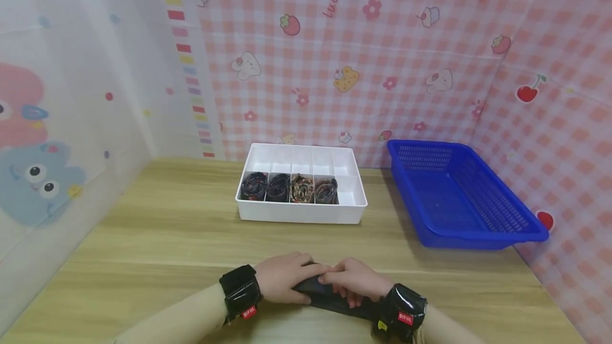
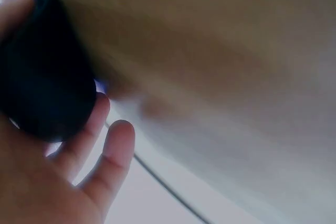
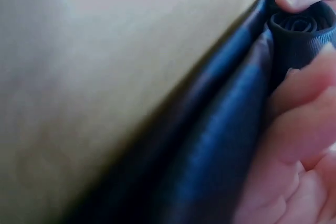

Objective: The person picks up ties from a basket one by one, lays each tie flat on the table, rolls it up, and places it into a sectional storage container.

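Observation:
A dark, glossy necktie (image 1: 330,299) lies partly rolled near the front of the table. My left hand (image 1: 282,278) grips the rolled end, thumb on one side and fingers round the other. In the left wrist view that roll (image 2: 47,72) looks almost black. My right hand (image 1: 359,280) pinches the necktie just beside the roll. The right wrist view shows the spiral end of the coil (image 3: 300,23) under a fingertip, with the loose folded tail (image 3: 210,129) running down past the right fingers. Part of the tail is hidden under the right wrist.
A white divided box (image 1: 298,212) stands farther back, with several rolled patterned cloth strips (image 1: 302,190) in its front compartments. To its right is a blue plastic basket (image 1: 444,185). Patterned curtains (image 1: 363,68) hang behind and at both sides of the wooden table (image 1: 167,227).

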`<action>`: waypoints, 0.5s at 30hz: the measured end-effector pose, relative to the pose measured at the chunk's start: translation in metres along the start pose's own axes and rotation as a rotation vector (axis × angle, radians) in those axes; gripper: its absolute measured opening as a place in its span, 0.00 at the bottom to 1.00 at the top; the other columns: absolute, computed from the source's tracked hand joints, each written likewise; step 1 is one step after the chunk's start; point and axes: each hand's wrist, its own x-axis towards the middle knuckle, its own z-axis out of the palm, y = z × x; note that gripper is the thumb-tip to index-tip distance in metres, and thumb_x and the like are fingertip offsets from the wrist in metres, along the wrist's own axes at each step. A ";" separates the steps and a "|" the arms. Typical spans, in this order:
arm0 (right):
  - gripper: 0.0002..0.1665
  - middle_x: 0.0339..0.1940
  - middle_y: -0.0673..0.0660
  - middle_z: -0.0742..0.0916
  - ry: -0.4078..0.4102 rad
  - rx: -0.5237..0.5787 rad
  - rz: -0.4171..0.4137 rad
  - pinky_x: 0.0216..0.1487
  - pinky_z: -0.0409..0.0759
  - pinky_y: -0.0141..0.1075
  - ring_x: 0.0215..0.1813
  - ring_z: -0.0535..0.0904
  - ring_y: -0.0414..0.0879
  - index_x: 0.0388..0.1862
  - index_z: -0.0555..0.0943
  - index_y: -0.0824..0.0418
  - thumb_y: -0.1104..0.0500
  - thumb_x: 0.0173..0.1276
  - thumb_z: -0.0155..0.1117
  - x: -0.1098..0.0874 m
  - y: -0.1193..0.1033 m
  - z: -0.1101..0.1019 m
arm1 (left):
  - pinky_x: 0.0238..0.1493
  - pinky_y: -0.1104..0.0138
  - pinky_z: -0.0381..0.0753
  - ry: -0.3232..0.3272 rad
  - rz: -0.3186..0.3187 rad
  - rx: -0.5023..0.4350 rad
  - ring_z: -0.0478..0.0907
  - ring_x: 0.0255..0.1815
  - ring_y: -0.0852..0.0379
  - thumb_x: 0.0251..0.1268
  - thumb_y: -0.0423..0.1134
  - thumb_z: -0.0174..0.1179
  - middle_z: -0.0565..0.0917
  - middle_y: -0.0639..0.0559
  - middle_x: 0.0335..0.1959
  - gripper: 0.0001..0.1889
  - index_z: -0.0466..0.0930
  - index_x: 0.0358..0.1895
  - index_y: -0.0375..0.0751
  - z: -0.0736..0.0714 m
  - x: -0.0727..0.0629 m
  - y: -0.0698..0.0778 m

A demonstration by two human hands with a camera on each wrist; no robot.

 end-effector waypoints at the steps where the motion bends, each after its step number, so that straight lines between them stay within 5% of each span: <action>1: 0.23 0.10 0.49 0.74 -0.007 0.002 -0.005 0.09 0.66 0.27 0.08 0.69 0.37 0.18 0.76 0.61 0.45 0.61 0.62 0.001 -0.001 0.001 | 0.45 0.69 0.74 -0.006 -0.005 0.031 0.71 0.45 0.62 0.58 0.52 0.66 0.75 0.55 0.49 0.36 0.64 0.71 0.59 0.000 -0.002 0.000; 5: 0.21 0.08 0.49 0.74 -0.028 -0.002 -0.036 0.10 0.68 0.28 0.10 0.72 0.38 0.16 0.74 0.59 0.47 0.60 0.63 0.011 -0.003 0.003 | 0.44 0.67 0.75 -0.041 -0.061 0.091 0.71 0.44 0.61 0.58 0.54 0.66 0.74 0.55 0.48 0.36 0.63 0.71 0.59 -0.005 -0.010 0.002; 9: 0.18 0.10 0.49 0.75 -0.034 -0.010 -0.081 0.14 0.73 0.30 0.13 0.75 0.40 0.18 0.74 0.58 0.49 0.59 0.66 0.026 -0.008 0.006 | 0.43 0.67 0.75 -0.070 -0.120 0.048 0.72 0.42 0.62 0.55 0.53 0.69 0.73 0.55 0.45 0.38 0.63 0.70 0.57 -0.010 -0.021 -0.001; 15: 0.16 0.19 0.52 0.80 0.004 -0.038 -0.172 0.23 0.80 0.36 0.20 0.78 0.42 0.27 0.77 0.61 0.51 0.61 0.69 0.047 -0.022 0.011 | 0.48 0.63 0.76 -0.021 -0.166 -0.018 0.74 0.46 0.58 0.56 0.48 0.69 0.73 0.50 0.49 0.38 0.63 0.70 0.52 -0.011 -0.037 -0.013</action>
